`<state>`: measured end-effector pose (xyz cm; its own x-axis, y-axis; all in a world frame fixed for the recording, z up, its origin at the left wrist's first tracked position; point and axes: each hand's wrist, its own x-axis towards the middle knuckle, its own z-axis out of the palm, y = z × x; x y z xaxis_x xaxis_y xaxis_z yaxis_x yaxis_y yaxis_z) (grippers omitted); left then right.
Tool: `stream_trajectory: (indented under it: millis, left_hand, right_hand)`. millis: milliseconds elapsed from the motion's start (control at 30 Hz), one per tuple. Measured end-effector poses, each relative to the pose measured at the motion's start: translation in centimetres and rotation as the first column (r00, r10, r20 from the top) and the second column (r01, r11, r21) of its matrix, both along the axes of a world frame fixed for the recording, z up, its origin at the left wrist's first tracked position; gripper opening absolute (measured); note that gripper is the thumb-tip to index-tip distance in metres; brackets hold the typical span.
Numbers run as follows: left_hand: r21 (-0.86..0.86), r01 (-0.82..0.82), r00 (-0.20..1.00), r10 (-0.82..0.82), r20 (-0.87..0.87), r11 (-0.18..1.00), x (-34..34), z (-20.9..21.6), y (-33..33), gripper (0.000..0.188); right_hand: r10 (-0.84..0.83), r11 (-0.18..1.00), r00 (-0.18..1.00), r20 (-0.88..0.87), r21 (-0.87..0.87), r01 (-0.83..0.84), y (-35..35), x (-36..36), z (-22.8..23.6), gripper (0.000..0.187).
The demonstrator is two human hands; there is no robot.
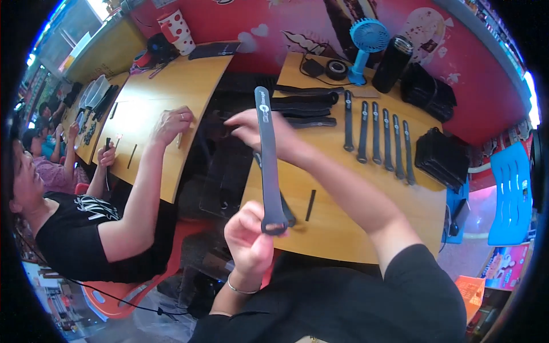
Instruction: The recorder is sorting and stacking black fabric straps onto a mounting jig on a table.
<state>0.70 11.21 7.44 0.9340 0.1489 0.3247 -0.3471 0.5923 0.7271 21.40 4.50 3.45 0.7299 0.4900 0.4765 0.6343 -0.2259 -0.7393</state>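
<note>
My left hand (250, 237) pinches the slotted lower end of a black hook-and-loop strap (269, 166), which stands upright with its printed rounded end at the top. Behind it shows the dark edge of another strap piece (286, 207); whether it is joined to the first I cannot tell. My right hand (283, 137) reaches across behind the strap, fingers stretched to the left with nothing seen in them; part of it is hidden. On my table (349, 228) several similar straps (376, 134) lie side by side, and a pile of black straps (306, 106) lies beyond my right hand.
A thin black strip (310, 206) lies near the front edge. At the back are a blue fan (369, 37), a black bottle (393, 63), a tape roll (336, 69) and dark pouches (440, 157). On the left, a co-worker (86, 228) sits at another table (171, 166).
</note>
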Motion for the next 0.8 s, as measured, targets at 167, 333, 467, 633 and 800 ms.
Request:
stream_trajectory:
  millis: [167,333,467,633,800]
  left_hand:
    - [0.014,0.012,0.999,-0.011,-0.052,1.000,1.2,-1.4,-2.8,0.012]
    - [0.024,0.072,0.995,-0.070,-0.077,0.997,0.6,-0.6,-7.6,0.011]
    - [0.064,0.101,0.992,-0.096,-0.077,0.993,-0.1,-1.0,-9.5,0.011]
    - [0.190,0.042,0.998,-0.034,-0.045,0.981,-0.9,-0.3,-11.2,0.008]
    - [0.279,0.033,0.991,0.004,-0.132,0.960,-1.5,-0.6,-12.9,0.008]
  right_hand:
    - [-0.505,0.723,0.828,-0.245,0.404,0.561,-12.7,-11.1,5.5,0.012]
    - [-0.280,0.958,0.908,0.310,0.147,0.245,-15.1,-19.2,7.5,0.037]
    - [-0.346,0.938,0.840,0.418,0.132,0.321,-16.2,-20.3,6.8,0.054]
    - [-0.434,0.896,0.770,0.467,0.138,0.421,-17.6,-21.4,6.5,0.056]
    - [-0.498,0.841,0.679,0.540,0.110,0.529,-18.7,-22.3,5.6,0.048]
